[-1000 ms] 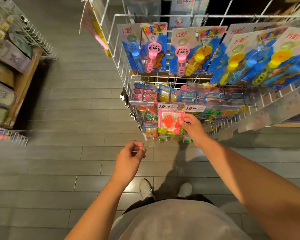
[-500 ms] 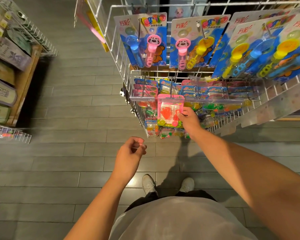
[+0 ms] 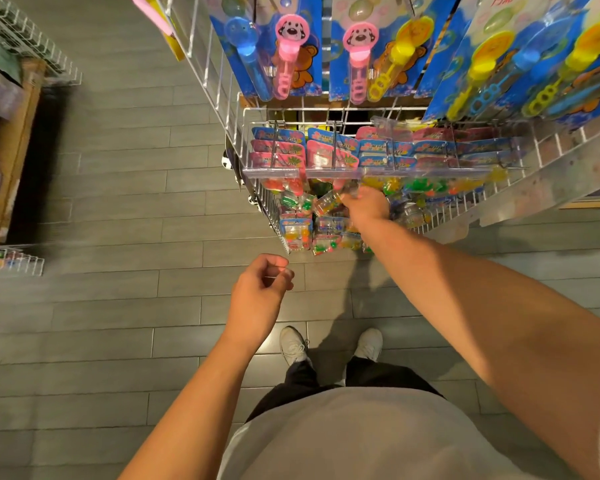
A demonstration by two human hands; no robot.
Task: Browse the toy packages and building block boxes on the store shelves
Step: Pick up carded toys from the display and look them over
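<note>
Right hand (image 3: 367, 205) reaches into the small clear toy packets with coloured pieces (image 3: 326, 206) hanging on the white wire rack (image 3: 257, 188); fingers hidden, grip cannot be told. Left hand (image 3: 257, 299), below-left of it, loosely curled, holding nothing. Blue bubble-wand cards (image 3: 278, 46) hang above.

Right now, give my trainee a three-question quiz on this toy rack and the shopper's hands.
1. True or false: the left hand is holding a package.
2. Which hand reaches among the small hanging toy packets? A) left B) right C) both
3. Fill in: the pink bubble wands hang ____ the rows of small packets.

Key:
1. False; it hangs loosely curled and empty above the floor.
2. B; the right hand is at the packets on the wire rack.
3. Above.
</note>
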